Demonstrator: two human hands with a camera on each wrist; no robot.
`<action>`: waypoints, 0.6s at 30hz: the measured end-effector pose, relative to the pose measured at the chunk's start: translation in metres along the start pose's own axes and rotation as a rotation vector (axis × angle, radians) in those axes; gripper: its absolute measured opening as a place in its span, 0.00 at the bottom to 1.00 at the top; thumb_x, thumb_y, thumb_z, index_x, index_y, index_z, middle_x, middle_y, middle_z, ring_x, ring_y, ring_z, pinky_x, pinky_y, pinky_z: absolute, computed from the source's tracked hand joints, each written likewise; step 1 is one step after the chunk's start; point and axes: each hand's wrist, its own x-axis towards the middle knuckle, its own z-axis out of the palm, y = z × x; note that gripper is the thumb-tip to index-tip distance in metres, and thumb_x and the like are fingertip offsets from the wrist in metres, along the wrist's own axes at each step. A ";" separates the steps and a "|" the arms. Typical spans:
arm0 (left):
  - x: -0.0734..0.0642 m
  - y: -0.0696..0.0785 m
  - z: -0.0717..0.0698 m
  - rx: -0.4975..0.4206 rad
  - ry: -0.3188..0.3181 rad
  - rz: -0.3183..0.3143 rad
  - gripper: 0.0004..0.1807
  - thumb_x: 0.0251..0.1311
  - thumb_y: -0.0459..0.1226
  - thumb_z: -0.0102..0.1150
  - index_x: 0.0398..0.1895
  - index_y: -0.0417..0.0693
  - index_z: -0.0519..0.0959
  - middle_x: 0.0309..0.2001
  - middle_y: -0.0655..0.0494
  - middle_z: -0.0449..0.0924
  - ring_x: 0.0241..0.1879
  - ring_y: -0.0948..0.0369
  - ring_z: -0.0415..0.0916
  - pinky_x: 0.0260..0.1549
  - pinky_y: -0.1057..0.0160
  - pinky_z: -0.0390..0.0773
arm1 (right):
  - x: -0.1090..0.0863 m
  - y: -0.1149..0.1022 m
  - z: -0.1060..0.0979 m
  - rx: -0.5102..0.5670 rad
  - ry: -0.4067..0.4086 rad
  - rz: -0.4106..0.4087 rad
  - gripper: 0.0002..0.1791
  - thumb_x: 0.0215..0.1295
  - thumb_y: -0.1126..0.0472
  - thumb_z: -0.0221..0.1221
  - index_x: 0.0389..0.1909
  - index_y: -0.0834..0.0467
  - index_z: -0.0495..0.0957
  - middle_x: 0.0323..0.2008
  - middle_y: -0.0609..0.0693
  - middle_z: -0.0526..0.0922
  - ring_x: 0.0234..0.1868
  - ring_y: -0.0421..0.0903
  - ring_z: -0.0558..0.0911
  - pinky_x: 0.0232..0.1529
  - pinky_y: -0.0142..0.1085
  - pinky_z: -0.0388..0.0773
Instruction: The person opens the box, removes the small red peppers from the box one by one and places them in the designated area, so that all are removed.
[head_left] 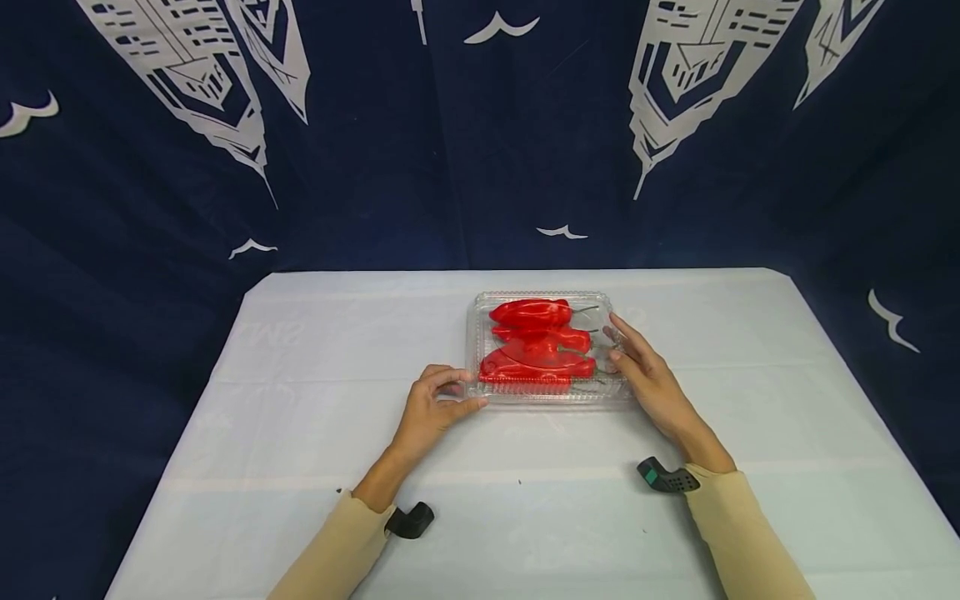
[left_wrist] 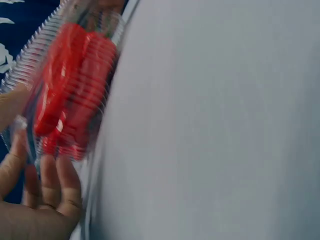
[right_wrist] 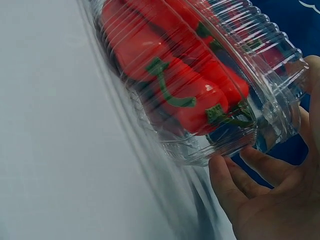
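Observation:
A clear plastic clamshell box (head_left: 551, 397) sits lengthwise across the far middle of the table, its lid down. Several long red peppers (head_left: 534, 313) lie inside, their green stems (right_wrist: 172, 95) pointing toward the right end. My left hand (head_left: 431, 408) grips the near left corner, thumb at the front and fingers along the left side. At the opposite end my right hand (head_left: 656, 387) holds the right side between thumb and fingers. Ribbed plastic walls (right_wrist: 280, 75) show between the right thumb and fingertips in the right wrist view.
A white cloth covers the table (head_left: 300, 433). Behind it hangs a dark blue curtain (head_left: 450, 167) with white prints. Each wrist wears a black band, the left one (head_left: 410, 521) and the right one (head_left: 667, 477), below beige sleeves.

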 end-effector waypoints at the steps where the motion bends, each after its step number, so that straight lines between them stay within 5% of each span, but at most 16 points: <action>1: -0.001 0.001 0.000 0.002 0.005 -0.011 0.19 0.53 0.32 0.74 0.49 0.39 0.82 0.49 0.49 0.74 0.45 0.58 0.73 0.42 0.70 0.78 | 0.000 0.000 0.000 -0.004 0.000 0.002 0.33 0.79 0.56 0.48 0.80 0.48 0.48 0.76 0.63 0.58 0.75 0.66 0.59 0.55 0.18 0.70; 6: -0.003 0.007 0.001 -0.021 -0.020 -0.020 0.21 0.53 0.31 0.74 0.52 0.37 0.81 0.37 0.51 0.72 0.36 0.62 0.71 0.34 0.73 0.73 | 0.000 0.000 -0.002 0.006 0.003 -0.001 0.34 0.79 0.55 0.49 0.80 0.49 0.49 0.76 0.64 0.58 0.75 0.66 0.59 0.53 0.18 0.71; 18: -0.003 0.011 0.003 -0.036 0.016 -0.089 0.16 0.53 0.32 0.74 0.45 0.35 0.84 0.31 0.57 0.73 0.35 0.64 0.70 0.33 0.72 0.73 | 0.000 0.001 -0.002 -0.006 -0.003 0.011 0.34 0.79 0.56 0.49 0.80 0.49 0.49 0.76 0.62 0.58 0.76 0.65 0.57 0.54 0.17 0.69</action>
